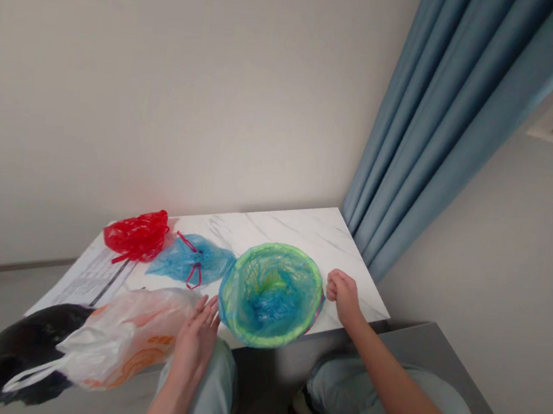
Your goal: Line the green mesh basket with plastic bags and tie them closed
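A round wastebasket lined with green and blue plastic (279, 247) stands on the white marble-patterned table (294, 229), its inside visible from above. My left hand (195, 343) is open, with fingers spread, close beside the wastebasket's lower left rim and next to a white plastic bag with orange print (127, 336). My right hand (343, 297) is curled shut, holding nothing visible, at the wastebasket's right side. Farther left lie a crumpled red plastic bag (136, 235) and a flattened blue plastic bag with red ties (190, 260). A black plastic bag (19, 353) hangs beyond the table's left edge.
A printed paper sheet (91, 275) lies at the table's left end. The table's far side meets a pale wall (180, 88), with a blue curtain (445, 107) to the right. My denim-covered knees (374, 397) sit below the table's near edge.
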### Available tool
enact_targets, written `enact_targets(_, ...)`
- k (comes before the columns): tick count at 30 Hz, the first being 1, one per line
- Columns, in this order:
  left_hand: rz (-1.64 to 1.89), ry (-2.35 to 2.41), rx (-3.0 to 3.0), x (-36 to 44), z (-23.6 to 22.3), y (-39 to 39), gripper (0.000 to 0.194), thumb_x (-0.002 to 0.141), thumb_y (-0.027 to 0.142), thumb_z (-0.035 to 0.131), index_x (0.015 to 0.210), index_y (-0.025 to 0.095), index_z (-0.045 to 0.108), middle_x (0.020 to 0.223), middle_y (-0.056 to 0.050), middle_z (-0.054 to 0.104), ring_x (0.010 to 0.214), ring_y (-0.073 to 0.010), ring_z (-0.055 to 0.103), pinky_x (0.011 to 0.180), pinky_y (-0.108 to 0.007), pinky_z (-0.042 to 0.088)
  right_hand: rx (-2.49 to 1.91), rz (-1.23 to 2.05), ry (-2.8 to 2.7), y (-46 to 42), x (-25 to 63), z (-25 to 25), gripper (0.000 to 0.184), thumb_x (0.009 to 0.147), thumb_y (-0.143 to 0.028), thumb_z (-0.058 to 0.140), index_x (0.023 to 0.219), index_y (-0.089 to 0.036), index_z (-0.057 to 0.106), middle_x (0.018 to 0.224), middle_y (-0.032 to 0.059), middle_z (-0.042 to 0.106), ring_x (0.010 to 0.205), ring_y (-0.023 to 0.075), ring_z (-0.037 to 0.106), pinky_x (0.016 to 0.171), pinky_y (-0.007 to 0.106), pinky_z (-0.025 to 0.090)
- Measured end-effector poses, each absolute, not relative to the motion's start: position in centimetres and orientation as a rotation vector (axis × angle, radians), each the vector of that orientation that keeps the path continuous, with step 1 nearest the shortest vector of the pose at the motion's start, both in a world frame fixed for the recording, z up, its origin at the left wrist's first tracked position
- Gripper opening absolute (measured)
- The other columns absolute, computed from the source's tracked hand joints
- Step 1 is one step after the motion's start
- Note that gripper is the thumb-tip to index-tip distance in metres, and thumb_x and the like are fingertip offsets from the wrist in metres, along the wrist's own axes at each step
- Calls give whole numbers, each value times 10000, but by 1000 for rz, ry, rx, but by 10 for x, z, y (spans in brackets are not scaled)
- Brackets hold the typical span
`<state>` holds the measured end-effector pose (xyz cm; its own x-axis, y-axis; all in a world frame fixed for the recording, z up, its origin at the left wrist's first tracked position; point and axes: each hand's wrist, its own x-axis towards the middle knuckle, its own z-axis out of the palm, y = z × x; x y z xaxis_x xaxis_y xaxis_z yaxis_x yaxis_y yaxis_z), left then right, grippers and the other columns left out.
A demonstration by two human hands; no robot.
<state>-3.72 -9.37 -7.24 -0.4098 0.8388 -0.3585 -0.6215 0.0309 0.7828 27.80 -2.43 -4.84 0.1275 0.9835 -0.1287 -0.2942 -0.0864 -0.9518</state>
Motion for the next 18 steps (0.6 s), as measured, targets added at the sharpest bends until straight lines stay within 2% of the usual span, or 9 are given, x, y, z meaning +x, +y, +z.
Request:
enact_targets(3,1454,1176,372,-33,-72,-93,386,651,388,784,972,191,703,994,-43,719,900,-178,650,749,-271,489,-1218,1212,-644,-15,285,-58,227,718,-341,615,624,-214,450,473,-108,276,384,48,214,387,206,177)
enact_targets(7,1416,1199,506,-27,-69,-95,380,633,401,766,938,177,726,1009,-47,719,911,-196,634,732,-269,479,-1401,1365,-492,-13,286,-71,132,733,-319,591,718,-198,541,550,-65,443,405,67,348,411,217,297)
enact_targets(12,1426,1153,525,-27,-68,-97,407,652,383,757,994,167,717,1024,-61,714,904,-195,642,785,-288,487,-1511,1584,-585,-19,278,-77,228,803,-397,576,754,-182,634,676,22,630,602,150,569,562,279,483)
enact_targets(15,1430,1157,505,-27,-68,-98,401,641,348,792,992,168,717,1027,-64,718,916,-189,653,813,-285,487,-1470,1615,-625,-21,275,-74,283,818,-448,573,860,-195,693,808,47,703,739,184,621,649,307,523)
enact_targets(18,1406,1195,526,-26,-72,-98,400,609,368,828,932,152,733,988,-78,734,921,-200,663,858,-302,489,-1400,1643,-618,-21,276,-71,288,833,-436,555,911,-208,712,857,46,723,778,186,635,675,304,529)
